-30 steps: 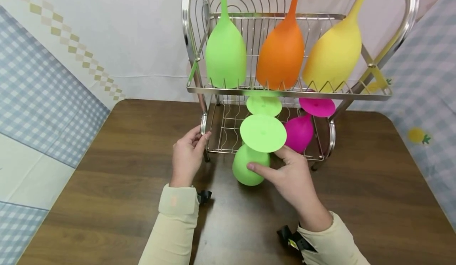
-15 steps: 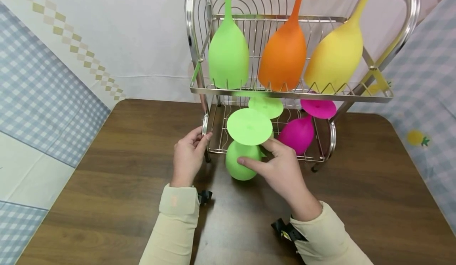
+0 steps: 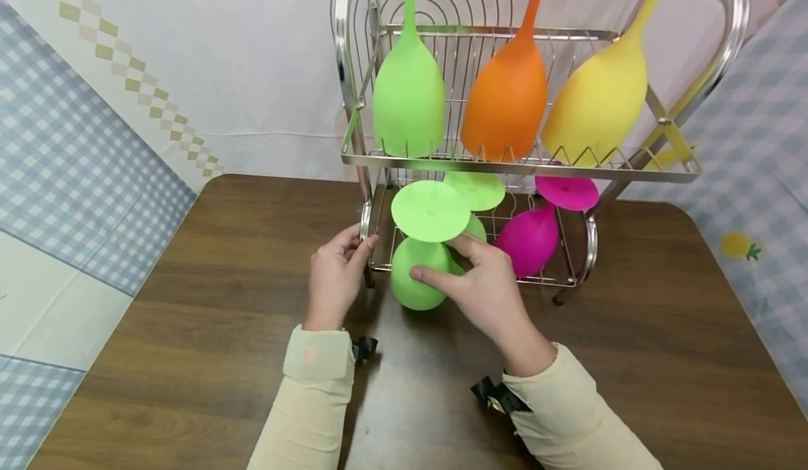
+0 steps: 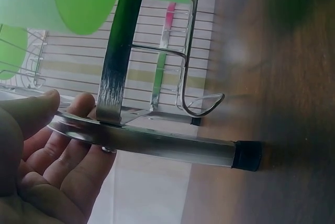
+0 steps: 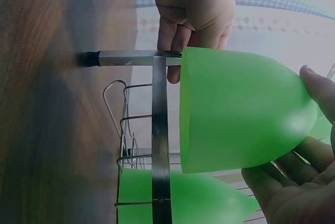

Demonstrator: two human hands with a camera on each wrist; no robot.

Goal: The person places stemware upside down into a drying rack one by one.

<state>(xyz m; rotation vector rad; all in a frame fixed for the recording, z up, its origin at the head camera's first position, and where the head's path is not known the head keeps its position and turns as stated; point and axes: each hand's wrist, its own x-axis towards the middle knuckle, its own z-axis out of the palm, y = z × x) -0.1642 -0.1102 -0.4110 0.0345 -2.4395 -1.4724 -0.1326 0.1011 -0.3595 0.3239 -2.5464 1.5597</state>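
Observation:
Upside down in my right hand [image 3: 486,287] is a green wine glass [image 5: 241,111], gripped around its bowl near the stem. Its rim faces down in front of the lower shelf of a metal dish rack [image 3: 524,168]. My left hand [image 3: 334,270] holds the rack's left front leg [image 4: 157,145] between thumb and fingers. On the lower shelf, a second green wine glass [image 3: 476,189] stands inverted just behind the held one, partly hidden by it. A magenta wine glass [image 3: 530,238] leans inverted at the right of that shelf.
On the upper shelf, a green glass [image 3: 409,98], an orange glass [image 3: 505,98] and a yellow glass [image 3: 596,98] stand inverted, their feet at the frame's top edge. The rack stands on a brown wooden table [image 3: 208,344], with a white cloth [image 3: 265,70] behind.
My right hand has carried the green wine glass left and toward the rack's lower shelf. The left hand keeps its hold on the leg.

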